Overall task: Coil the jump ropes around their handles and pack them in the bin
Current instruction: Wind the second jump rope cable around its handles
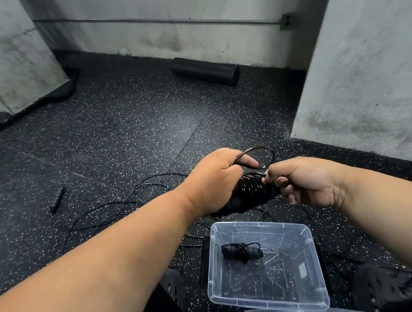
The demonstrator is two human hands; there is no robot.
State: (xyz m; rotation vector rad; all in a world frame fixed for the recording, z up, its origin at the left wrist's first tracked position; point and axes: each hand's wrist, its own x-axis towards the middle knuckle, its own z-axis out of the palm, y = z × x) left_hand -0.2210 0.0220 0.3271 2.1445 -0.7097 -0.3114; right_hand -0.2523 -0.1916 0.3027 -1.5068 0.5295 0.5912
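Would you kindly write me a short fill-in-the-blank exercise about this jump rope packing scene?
1. The clear plastic bin holds ____ coiled jump rope.
2. The left hand grips the black handles, wrapped in ____.
3. The right hand ____ the cord near the handles.
4. A loose handle lies on the ____.

Missing words: one; cord; pinches; floor

Left hand (213,178) and right hand (305,182) meet on the wound handles (249,192), above the floor (117,130). Bin (268,302) below the hands, containing a coiled rope (241,250). Loose handle (57,199) far left of the left hand; roller (206,74) beyond, against the wall.
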